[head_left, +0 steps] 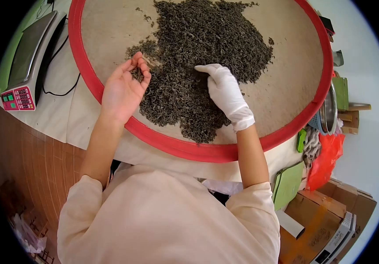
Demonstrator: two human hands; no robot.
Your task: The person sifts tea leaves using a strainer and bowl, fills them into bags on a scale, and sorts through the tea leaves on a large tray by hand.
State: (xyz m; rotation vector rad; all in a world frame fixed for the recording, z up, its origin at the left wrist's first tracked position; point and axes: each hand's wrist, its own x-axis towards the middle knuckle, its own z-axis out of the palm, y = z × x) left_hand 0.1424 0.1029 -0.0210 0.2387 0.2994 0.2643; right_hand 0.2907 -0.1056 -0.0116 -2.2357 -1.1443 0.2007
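Observation:
A dark heap of dried, curled tea leaves [211, 35] spreads over a large round tray [180, 152] with a red rim. My left hand [125, 90] is bare and palm up above the tray's near left part. Its fingers curl around a small bunch of tea leaves. A white glove covers my right hand [224, 90], which is palm down over the middle of the heap. Its index finger stretches to the left at the leaves, apart from the thumb; the other fingertips are hidden. I see nothing held in it.
A scale [33, 57] with a red keypad stands left of the tray, its black cable on the pale cloth. Along the right side are a metal bowl [329, 110], a red plastic bag [326, 160], a green box [287, 187] and cardboard boxes [308, 220].

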